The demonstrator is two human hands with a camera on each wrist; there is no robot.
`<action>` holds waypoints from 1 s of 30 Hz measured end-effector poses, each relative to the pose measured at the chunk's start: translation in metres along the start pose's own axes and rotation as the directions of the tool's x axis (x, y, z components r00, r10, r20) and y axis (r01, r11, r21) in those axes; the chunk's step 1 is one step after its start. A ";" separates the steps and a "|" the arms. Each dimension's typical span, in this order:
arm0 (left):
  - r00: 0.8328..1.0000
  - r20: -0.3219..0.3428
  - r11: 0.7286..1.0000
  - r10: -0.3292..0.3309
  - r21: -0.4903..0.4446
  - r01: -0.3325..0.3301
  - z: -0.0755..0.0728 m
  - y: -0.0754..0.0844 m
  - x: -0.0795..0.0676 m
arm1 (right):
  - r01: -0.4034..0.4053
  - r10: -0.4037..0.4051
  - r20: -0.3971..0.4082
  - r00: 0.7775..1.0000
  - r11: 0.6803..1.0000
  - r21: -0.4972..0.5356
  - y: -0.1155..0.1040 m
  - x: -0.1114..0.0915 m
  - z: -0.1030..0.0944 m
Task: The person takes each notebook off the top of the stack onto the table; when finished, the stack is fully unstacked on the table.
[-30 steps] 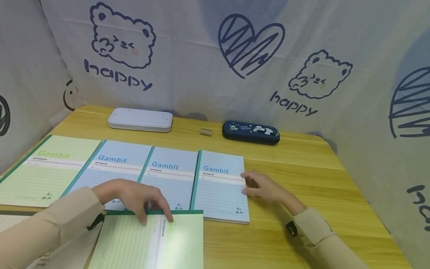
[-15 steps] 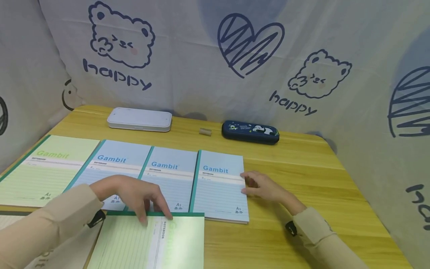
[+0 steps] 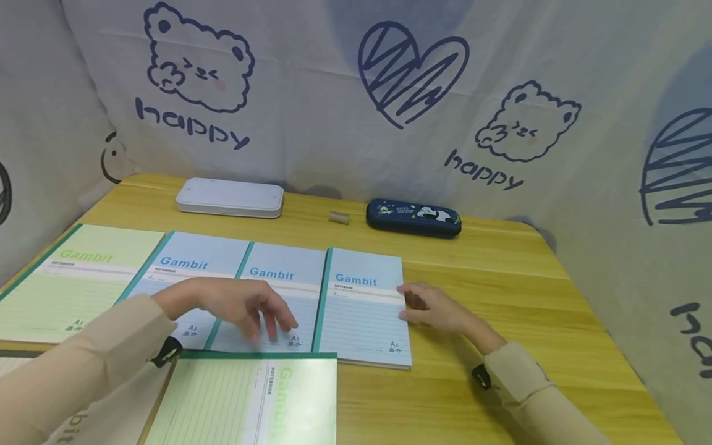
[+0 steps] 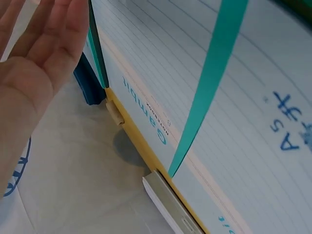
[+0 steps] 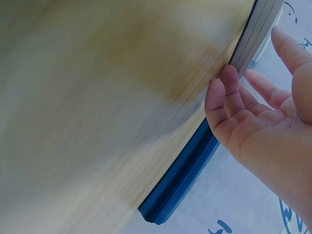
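My left hand (image 3: pixel 239 309) hovers over the middle blue notebook (image 3: pixel 278 262), fingers loosely bent and holding nothing. Just below it lies a green notebook (image 3: pixel 217 395), turned sideways with its dark green spine away from me. My right hand (image 3: pixel 436 308) rests beside the rightmost blue notebook (image 3: pixel 361 321), thumb and fingertips at its right edge. Seen from the right wrist, several page-block layers show at that edge (image 5: pixel 256 36). Another blue notebook (image 3: pixel 208 247) and a green notebook (image 3: pixel 105 247) continue the row leftward. The left forearm covers part of them.
A white pencil case (image 3: pixel 230 198), a small tan cylinder (image 3: pixel 339 217) and a dark blue panda pencil case (image 3: pixel 414 218) stand at the table's back. A pale notebook (image 3: pixel 122 402) lies front left. A printed cloth (image 3: pixel 311 93) hangs behind the wooden table (image 3: pixel 500 272).
My left hand has lifted off the sideways green notebook and moved slightly forward and right, over the middle blue one. The right hand stays at the rightmost notebook's edge.
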State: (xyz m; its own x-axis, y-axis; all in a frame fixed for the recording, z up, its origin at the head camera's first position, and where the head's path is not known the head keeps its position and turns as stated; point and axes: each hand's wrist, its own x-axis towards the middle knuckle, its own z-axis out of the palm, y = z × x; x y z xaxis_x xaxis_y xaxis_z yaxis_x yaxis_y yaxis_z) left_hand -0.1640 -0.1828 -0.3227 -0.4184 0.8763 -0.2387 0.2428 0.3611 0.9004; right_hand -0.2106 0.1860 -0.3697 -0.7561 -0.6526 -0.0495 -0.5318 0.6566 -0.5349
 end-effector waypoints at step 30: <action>0.881 -0.430 0.939 -0.196 0.176 0.295 0.002 -0.015 0.058 | -0.003 0.001 0.027 1.000 0.998 0.063 0.004 0.003 -0.001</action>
State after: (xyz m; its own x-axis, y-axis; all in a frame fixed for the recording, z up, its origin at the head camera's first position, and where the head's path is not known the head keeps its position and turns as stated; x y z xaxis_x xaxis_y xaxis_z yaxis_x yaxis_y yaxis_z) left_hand -0.1900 -0.1370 -0.3505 -0.7927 0.5644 -0.2304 0.2590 0.6539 0.7109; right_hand -0.2153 0.1870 -0.3709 -0.7461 -0.6619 -0.0723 -0.5048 0.6332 -0.5867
